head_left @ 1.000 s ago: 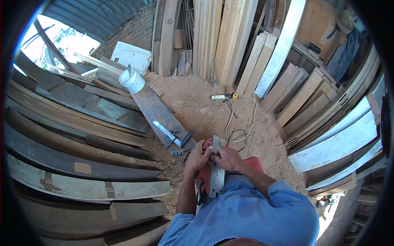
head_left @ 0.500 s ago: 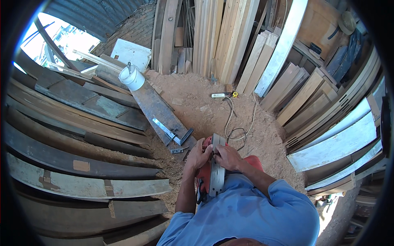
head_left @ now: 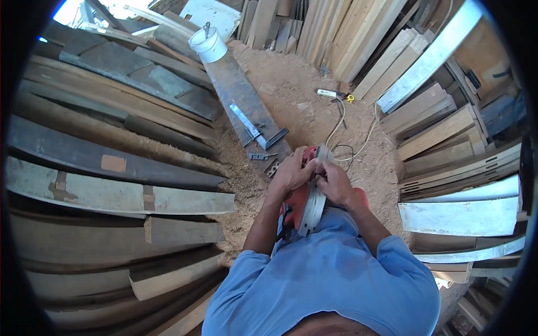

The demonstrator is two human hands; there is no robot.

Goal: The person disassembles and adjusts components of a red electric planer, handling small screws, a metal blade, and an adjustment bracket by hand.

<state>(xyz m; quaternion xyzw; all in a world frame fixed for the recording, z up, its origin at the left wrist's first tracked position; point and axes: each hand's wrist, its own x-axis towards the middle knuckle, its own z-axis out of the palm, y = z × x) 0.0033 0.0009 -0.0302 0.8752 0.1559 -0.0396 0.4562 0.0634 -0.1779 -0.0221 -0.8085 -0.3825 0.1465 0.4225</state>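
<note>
A red electric planer (head_left: 312, 211) stands tilted near my lap, its long, flat metal sole turned up toward me. My left hand (head_left: 296, 172) is closed around the planer's left side, near its far end. My right hand (head_left: 334, 182) rests over the middle of the sole with bent, closed fingers; whatever they pinch there is hidden. The two hands nearly touch at the fingertips. Just past them, on a long worn board (head_left: 235, 81), lie a blue-and-silver metal strip (head_left: 243, 120), a dark angled piece (head_left: 276, 138) and a small grey metal part (head_left: 262, 157).
A white bucket (head_left: 209, 47) stands on the board's far end. Beyond my hands, a pale power strip (head_left: 327, 93), a yellow tape measure (head_left: 350, 98) and a cord (head_left: 343, 119) lie on sawdust. Stacked planks (head_left: 106, 199) line the left; more timber (head_left: 459, 215) leans at right.
The whole view has swung, so the surroundings sit higher and the planer appears more slanted. Both hands remain at the planer, with the right one's fingers still at the middle of its sole.
</note>
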